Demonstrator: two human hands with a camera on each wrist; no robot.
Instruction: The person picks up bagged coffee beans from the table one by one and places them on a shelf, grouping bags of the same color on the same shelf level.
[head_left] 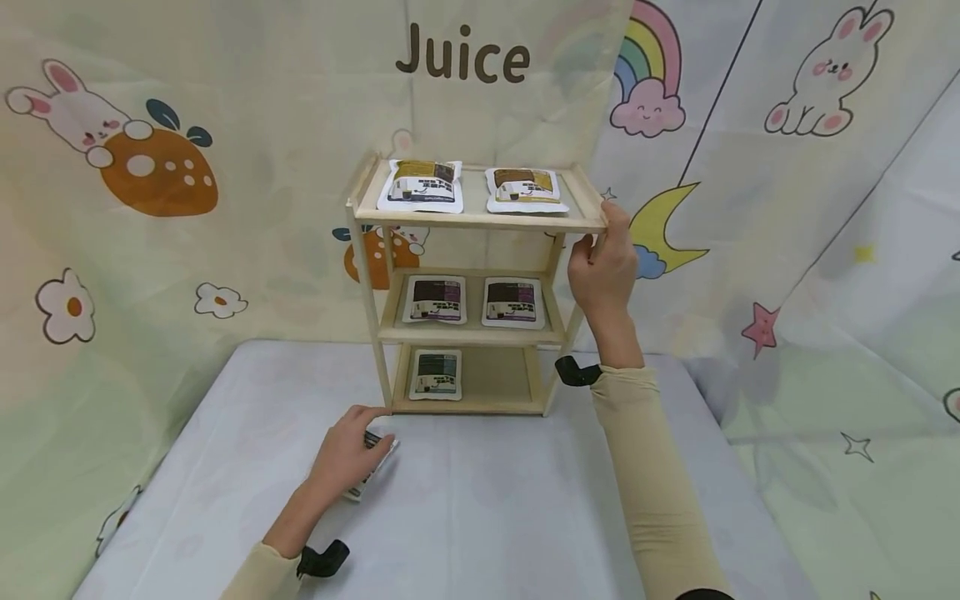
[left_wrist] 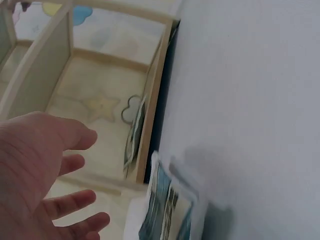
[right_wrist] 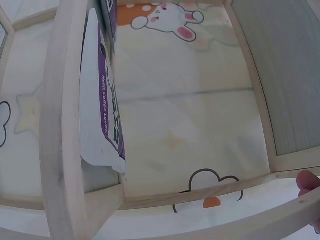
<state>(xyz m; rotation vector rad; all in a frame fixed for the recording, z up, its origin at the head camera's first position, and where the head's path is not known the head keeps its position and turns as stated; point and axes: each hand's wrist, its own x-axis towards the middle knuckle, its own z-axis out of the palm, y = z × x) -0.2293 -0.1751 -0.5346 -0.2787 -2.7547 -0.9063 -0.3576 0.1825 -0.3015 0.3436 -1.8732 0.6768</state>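
A small three-tier wooden shelf (head_left: 480, 336) stands on the table. My right hand (head_left: 609, 262) grips the right front corner of its top tier; only fingertips (right_wrist: 308, 186) show in the right wrist view. My left hand (head_left: 347, 454) is by the shelf's lower left corner, over a white and teal pouch (head_left: 367, 479) on the table, partly hidden under it. In the left wrist view its fingers (left_wrist: 75, 202) are spread and relaxed, apart from that pouch (left_wrist: 167, 210). A similar teal pouch (head_left: 436, 375) lies on the bottom tier's left side.
Two yellow-brown pouches lie on the top tier, a left one (head_left: 422, 187) and a right one (head_left: 527, 191). Two purple pouches lie on the middle tier, a left one (head_left: 435, 300) and a right one (head_left: 513, 303). A printed cloth backdrop (head_left: 285, 167) hangs behind the white-covered table (head_left: 480, 517).
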